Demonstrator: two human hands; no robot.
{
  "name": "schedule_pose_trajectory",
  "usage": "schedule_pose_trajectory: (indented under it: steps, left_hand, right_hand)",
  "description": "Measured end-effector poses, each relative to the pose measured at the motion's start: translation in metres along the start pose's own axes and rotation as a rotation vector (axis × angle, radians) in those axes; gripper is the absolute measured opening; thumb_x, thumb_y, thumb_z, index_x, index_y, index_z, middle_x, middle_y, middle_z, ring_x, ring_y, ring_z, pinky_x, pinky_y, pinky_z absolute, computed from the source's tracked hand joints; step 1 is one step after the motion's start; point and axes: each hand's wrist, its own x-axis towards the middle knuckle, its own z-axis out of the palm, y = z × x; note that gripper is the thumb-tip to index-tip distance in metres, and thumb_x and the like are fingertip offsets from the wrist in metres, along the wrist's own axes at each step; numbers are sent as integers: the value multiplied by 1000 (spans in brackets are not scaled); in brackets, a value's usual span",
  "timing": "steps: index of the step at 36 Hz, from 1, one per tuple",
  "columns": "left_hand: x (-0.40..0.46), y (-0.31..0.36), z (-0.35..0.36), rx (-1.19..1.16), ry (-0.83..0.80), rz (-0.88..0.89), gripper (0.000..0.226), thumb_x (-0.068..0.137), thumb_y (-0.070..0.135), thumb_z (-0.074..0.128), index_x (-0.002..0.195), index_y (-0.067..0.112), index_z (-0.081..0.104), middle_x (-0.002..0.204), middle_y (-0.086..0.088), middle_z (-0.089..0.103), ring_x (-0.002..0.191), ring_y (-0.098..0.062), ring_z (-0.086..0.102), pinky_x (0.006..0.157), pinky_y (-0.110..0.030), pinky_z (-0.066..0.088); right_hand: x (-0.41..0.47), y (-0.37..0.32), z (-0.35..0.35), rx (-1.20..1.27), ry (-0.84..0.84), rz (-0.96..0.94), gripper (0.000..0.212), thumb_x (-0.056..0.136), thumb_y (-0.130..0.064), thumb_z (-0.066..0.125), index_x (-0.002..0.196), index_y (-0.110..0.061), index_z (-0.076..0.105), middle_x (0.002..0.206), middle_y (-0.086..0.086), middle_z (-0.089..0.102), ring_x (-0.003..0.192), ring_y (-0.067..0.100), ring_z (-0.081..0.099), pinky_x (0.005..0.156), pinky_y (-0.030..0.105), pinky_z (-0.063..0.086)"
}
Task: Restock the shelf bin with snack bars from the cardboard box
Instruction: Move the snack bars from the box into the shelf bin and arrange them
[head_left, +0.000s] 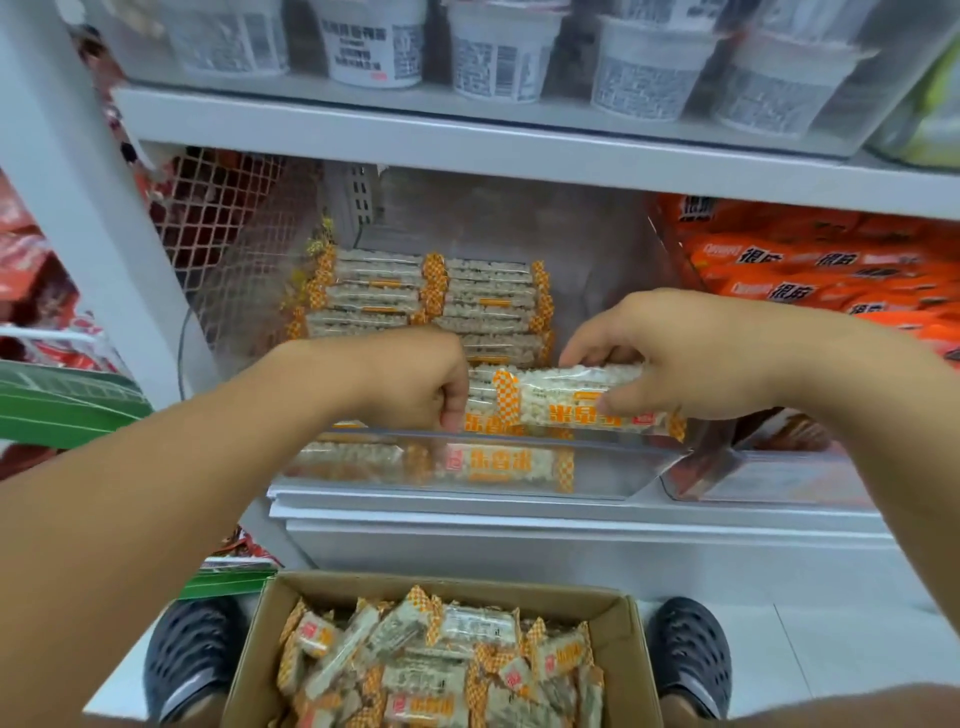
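A clear bin (597, 470) of snack bars is set on the white shelf (519, 519), with a second clear bin (779, 478) just to its right. On the floor (831, 649) nearer, a cardboard box (631, 649) of bars is placed between two dark shoes (192, 654).

Shelf bin (467, 470): clear glossy plastic. Snack bars (582, 402): glossy film wrappers. Cardboard box (621, 629): matt brown card

White metal shelving (467, 150), pale tiled floor (831, 649), even light.
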Motion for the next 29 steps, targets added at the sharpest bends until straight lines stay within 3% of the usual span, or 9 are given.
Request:
schedule_pose_trajectory:
  steps: [3, 9, 13, 17, 19, 21, 22, 25, 29]
  left_hand:
    - [-6, -7, -3, -80, 67, 19, 5, 81, 11, 74, 78, 14, 77, 46, 28, 55, 47, 9, 51, 48, -6, 34]
    - [-12, -10, 0, -77, 138, 47, 5, 82, 19, 79, 79, 16, 80, 50, 33, 56, 54, 14, 54, 52, -4, 35]
    - [-10, -9, -2, -53, 42, 16, 20, 77, 44, 81, 83, 25, 82, 70, 22, 72, 64, 5, 64, 63, -24, 52]
    - [-8, -5, -4, -6, -68, -6, 27, 72, 53, 79, 82, 29, 81, 67, 26, 69, 66, 3, 64, 64, -25, 53]
    - [-8, -6, -5, -4, -58, -18, 25, 72, 51, 82, 78, 26, 80, 63, 23, 68, 62, 2, 62, 65, -25, 53]
    - [-9, -9, -4, -34, -19, -10, 21, 74, 43, 84, 75, 23, 77, 61, 22, 67, 57, 3, 58, 60, -20, 49]
    - [-11, -11, -2, -55, 13, 1, 19, 75, 38, 84, 74, 21, 77, 58, 24, 64, 54, 5, 56, 56, -16, 45]
    - [-18, -13, 2, -89, 184, 40, 15, 78, 24, 83, 71, 13, 75, 46, 24, 55, 49, 6, 52, 49, -7, 34]
    - [-27, -12, 4, -89, 357, 88, 17, 75, 23, 86, 67, 14, 74, 42, 19, 51, 48, 3, 52, 51, -8, 36]
  right_hand:
    - [0, 0, 1, 63, -14, -13, 36, 89, -32, 73, 123, -36, 65, 109, -22, 65, 96, -4, 60, 92, 25, 51]
    - [8, -10, 8, 93, -180, 50, 43, 93, -28, 69, 134, -31, 59, 126, -12, 63, 111, 3, 61, 103, 28, 47]
    - [15, -17, 12, 30, -263, 120, 40, 96, -24, 64, 135, -28, 57, 124, -9, 63, 112, 12, 60, 102, 31, 46]
    - [23, -19, 16, 49, -314, 189, 34, 95, -19, 59, 128, -27, 59, 116, -5, 60, 106, 15, 57, 98, 36, 49]
    - [26, -19, 20, 82, -307, 182, 29, 93, -16, 58, 121, -24, 62, 100, -5, 61, 89, 11, 55, 87, 36, 53]
    - [24, -17, 20, 120, -277, 157, 26, 93, -15, 61, 116, -25, 64, 85, -13, 60, 77, 2, 52, 73, 23, 46]
    - [22, -15, 18, 146, -263, 151, 25, 92, -18, 64, 114, -28, 66, 84, -14, 60, 78, 1, 53, 73, 22, 45]
    - [16, -8, 10, 185, -204, 115, 23, 86, -27, 76, 106, -37, 70, 90, -9, 69, 87, 13, 64, 84, 33, 54]
    - [18, -11, 15, 246, -40, 27, 26, 74, -21, 87, 97, -28, 76, 89, 1, 74, 83, 19, 68, 81, 34, 55]
